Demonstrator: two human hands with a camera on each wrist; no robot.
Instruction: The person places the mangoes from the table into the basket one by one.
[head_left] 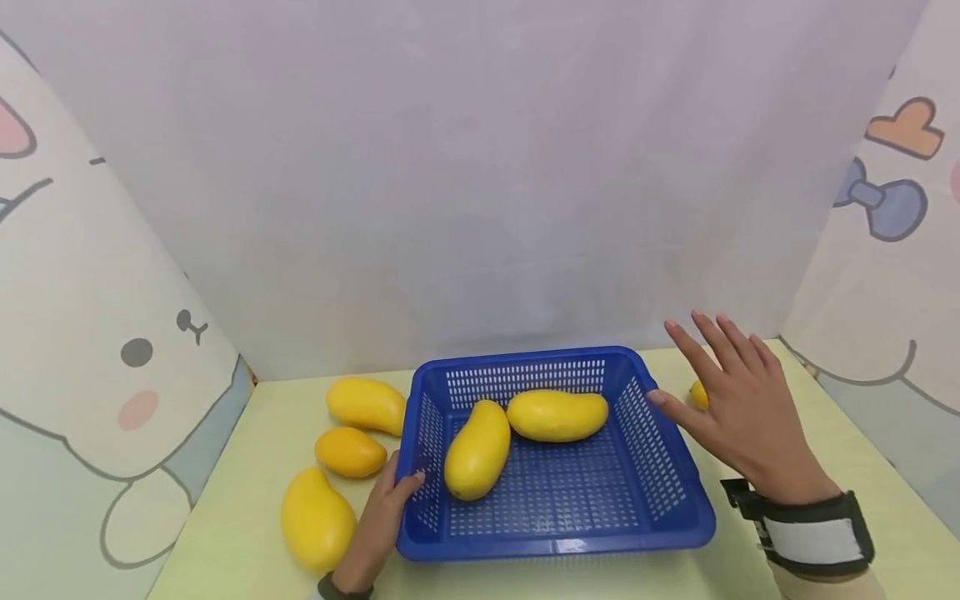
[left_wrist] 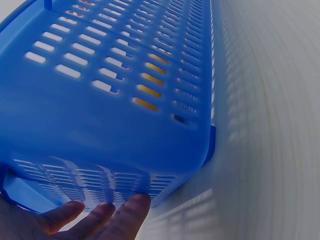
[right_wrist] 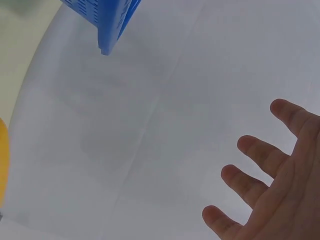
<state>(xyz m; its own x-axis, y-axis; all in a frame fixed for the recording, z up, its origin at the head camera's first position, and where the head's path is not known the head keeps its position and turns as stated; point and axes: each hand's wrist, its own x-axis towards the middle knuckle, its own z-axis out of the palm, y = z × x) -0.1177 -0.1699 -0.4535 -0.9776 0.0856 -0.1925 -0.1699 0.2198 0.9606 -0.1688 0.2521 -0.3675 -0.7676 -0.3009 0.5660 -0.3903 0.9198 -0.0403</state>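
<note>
A blue plastic basket with slotted walls stands before me, with two yellow mangoes, one at the left and one at the back, lying in it. My left hand grips the basket's left side, thumb over the rim; the left wrist view shows its fingers against the outer wall. Raised beside the basket's right rim, my right hand has its fingers spread and holds nothing. Behind that hand a yellow fruit is mostly hidden.
Left of the basket lie three more mangoes, one at the back, a smaller one and a large one close to my left wrist. A pale backdrop and cartoon-printed side panels enclose the yellow-green table.
</note>
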